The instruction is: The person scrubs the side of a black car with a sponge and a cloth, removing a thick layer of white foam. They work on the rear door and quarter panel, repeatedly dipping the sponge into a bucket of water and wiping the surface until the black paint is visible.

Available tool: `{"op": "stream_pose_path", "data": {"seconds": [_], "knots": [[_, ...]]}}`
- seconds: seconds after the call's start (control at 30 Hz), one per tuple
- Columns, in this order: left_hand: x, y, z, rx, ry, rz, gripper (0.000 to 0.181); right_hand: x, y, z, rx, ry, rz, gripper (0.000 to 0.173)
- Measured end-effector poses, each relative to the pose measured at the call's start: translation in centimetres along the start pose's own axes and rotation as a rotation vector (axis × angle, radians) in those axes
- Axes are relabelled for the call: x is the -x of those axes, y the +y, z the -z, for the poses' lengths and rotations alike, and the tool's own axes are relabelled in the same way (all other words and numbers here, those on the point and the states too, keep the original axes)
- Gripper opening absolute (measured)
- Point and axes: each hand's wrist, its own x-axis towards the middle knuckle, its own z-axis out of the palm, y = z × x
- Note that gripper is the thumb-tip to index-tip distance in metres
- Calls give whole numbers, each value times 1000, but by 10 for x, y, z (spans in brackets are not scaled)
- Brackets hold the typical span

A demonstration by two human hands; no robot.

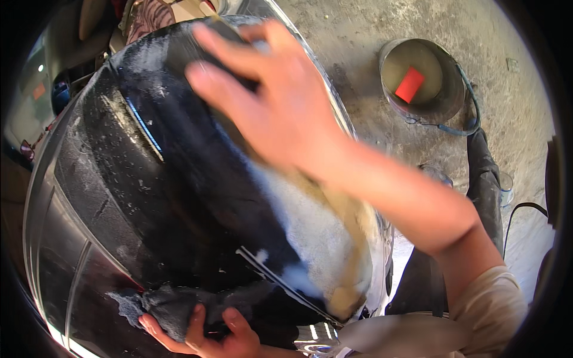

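Note:
Before me is a black car body panel, wet and streaked with grey residue, with a pale, tan-edged patch on its right part. My right hand is over the upper part, blurred by motion, its fingers spread around a dark block or pad pressed on the panel. The exact shape of that pad is hidden. Low in the picture, my left hand holds a dark grey wet cloth or sponge against the panel, fingers curled under its edge.
A round bucket of murky water stands on the stained concrete floor, with a red rectangular piece in it and a hose-like handle. A small can stands lower right. Dark trouser legs are close by. A car interior shows top left.

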Motion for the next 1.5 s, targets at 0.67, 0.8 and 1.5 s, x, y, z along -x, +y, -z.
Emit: {"op": "stream_pose_path", "data": {"seconds": [0.67, 0.8, 1.5], "knots": [[-7, 13, -10, 105, 114, 16, 36, -19, 21, -7, -6, 77, -6, 47], [-6, 5, -1, 79, 52, 36, 34, 125, -40, 62, 69, -212, -69, 50], [-4, -1, 2, 91, -1, 51, 44, 85, -18, 45, 29, -164, 59, 53]]}}
